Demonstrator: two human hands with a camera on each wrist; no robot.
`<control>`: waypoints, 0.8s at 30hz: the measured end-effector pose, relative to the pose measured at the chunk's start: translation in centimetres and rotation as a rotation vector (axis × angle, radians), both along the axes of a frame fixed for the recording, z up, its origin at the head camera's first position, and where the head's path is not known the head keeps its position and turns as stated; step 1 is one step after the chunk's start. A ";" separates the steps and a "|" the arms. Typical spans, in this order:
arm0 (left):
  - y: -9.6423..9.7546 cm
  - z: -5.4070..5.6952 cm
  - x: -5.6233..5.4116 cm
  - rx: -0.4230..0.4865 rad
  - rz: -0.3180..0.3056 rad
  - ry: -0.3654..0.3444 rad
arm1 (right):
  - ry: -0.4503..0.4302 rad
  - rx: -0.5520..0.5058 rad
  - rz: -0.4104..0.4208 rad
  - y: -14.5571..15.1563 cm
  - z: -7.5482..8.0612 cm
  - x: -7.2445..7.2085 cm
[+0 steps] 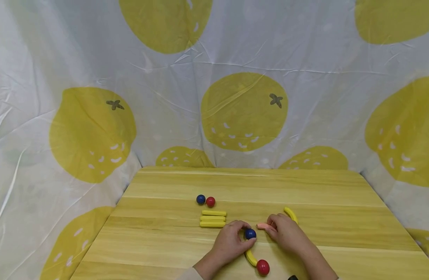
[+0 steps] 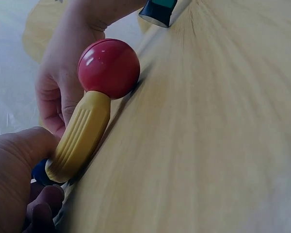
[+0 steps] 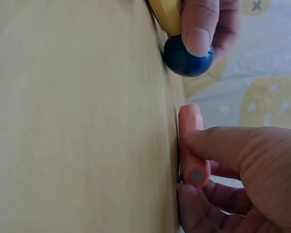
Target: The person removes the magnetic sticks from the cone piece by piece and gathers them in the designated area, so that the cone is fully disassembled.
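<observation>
My left hand [image 1: 230, 242] holds a blue ball [image 1: 250, 234] between thumb and fingers, with the thumb lying on it in the right wrist view. A curved yellow rod [image 1: 250, 257] joins that ball at one end and a glossy red ball [image 1: 263, 267] at the other, all lying along the tabletop. To the right, my right hand [image 1: 286, 232] pinches a short pink rod [image 3: 190, 133] low over the wood. One end of this rod shows a grey disc [image 3: 197, 176]. Its far end points toward the blue ball, with a gap between them.
Several straight yellow rods [image 1: 213, 219] lie side by side left of centre on the wooden table [image 1: 158, 241]. Behind them sit a loose blue ball [image 1: 201, 199] and a red ball [image 1: 210, 201]. Another curved yellow rod [image 1: 290, 214] lies beyond my right hand. A lemon-print cloth [image 1: 165, 105] hangs behind.
</observation>
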State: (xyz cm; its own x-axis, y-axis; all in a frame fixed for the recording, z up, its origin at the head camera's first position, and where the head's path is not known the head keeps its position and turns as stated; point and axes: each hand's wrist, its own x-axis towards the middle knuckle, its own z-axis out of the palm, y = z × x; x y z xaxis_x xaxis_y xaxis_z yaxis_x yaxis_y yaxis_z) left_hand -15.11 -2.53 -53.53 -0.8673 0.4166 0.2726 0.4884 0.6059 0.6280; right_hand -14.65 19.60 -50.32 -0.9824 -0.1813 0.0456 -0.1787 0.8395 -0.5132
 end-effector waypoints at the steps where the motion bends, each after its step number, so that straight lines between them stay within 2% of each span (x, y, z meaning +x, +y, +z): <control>1: 0.0 0.0 0.0 -0.001 -0.001 -0.003 | 0.000 0.004 -0.013 0.0 0.0 0.0; 8: 0.0 -0.1 -0.1 -0.008 0.003 -0.027 | 0.005 -0.005 -0.017 0.1 0.0 -0.1; 13: 0.0 -0.1 -0.1 0.000 0.002 -0.023 | -0.003 -0.043 -0.052 0.5 0.5 -0.3; 18: 0.0 -0.1 0.0 0.012 0.000 -0.021 | 0.036 -0.031 -0.109 2.4 1.0 -1.0; 24: 0.0 0.1 0.0 0.012 -0.007 -0.028 | 0.018 -0.052 -0.237 5.3 1.2 -1.4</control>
